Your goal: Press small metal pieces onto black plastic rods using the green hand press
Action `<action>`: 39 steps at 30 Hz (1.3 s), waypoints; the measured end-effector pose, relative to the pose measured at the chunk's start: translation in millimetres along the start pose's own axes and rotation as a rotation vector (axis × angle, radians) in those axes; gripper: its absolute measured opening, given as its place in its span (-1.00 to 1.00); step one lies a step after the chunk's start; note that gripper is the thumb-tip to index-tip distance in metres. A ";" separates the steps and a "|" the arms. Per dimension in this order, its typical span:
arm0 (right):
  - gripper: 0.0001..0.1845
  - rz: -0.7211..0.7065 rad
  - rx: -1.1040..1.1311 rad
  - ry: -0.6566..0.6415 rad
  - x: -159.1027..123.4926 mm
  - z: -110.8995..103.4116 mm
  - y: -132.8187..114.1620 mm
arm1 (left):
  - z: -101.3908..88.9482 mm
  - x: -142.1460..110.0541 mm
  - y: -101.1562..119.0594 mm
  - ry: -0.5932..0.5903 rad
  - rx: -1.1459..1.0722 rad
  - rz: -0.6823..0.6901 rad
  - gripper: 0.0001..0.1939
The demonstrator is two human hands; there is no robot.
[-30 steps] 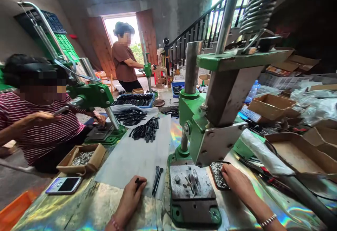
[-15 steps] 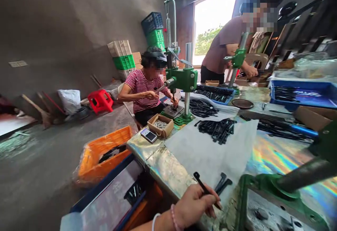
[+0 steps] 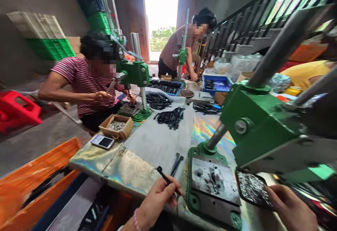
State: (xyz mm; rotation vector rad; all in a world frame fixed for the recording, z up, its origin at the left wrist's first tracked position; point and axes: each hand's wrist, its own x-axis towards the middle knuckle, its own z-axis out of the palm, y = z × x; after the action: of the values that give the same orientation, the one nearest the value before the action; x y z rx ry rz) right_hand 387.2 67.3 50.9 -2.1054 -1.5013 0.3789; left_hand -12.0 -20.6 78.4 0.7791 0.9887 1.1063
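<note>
In my left hand (image 3: 159,197) is a slim black strip (image 3: 165,178) with a small hole at its rounded upper end, pinched between thumb and fingers. Just beyond it, two similar black strips (image 3: 177,164) lie on the white sheet (image 3: 147,143). To the right stands a green hand press (image 3: 252,118), its metal base plate (image 3: 202,182) carrying a small fixture. My right hand (image 3: 292,206) is at the edge of a dark tray of small metal pieces (image 3: 252,187). Its fingers look drawn together at the tray; whatever is between the tips is hidden.
A pile of black strips (image 3: 171,117) lies further up the sheet. At left are a phone (image 3: 102,141), a cardboard box of small metal parts (image 3: 117,125) and an orange crate (image 3: 52,164). A seated co-worker (image 3: 84,80) works another press; another person (image 3: 175,45) leans over the far end.
The view has swung right, bringing the near press, the tray and my right hand into sight. My left hand still grips the black strip.
</note>
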 end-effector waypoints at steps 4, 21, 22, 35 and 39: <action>-0.56 0.111 0.051 -0.049 0.7 -8.8 -11.8 | 3.1 2.2 -6.1 -0.021 -0.019 -0.014 -0.67; -0.47 0.161 0.322 -0.003 -15.0 -15.7 -18.2 | 24.3 8.6 -6.1 -0.046 -0.210 -0.122 -0.66; -0.50 0.135 0.395 -0.001 -22.6 -16.1 -25.4 | 25.2 9.5 -6.2 -0.052 -0.242 -0.133 -0.66; -0.78 -0.034 1.170 -0.492 -152.7 31.1 -153.6 | 51.0 8.3 -6.0 -0.086 -0.666 -0.416 -0.72; -0.78 -0.114 1.143 -0.492 -154.6 29.5 -165.0 | 50.7 3.9 -6.6 -0.099 -0.735 -0.425 -0.74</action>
State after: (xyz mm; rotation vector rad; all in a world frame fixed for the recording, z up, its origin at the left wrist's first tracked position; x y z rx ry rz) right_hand 188.5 -28.9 108.1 -1.0352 -1.1487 1.3873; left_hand 37.8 -20.3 90.7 0.0192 0.5541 0.9426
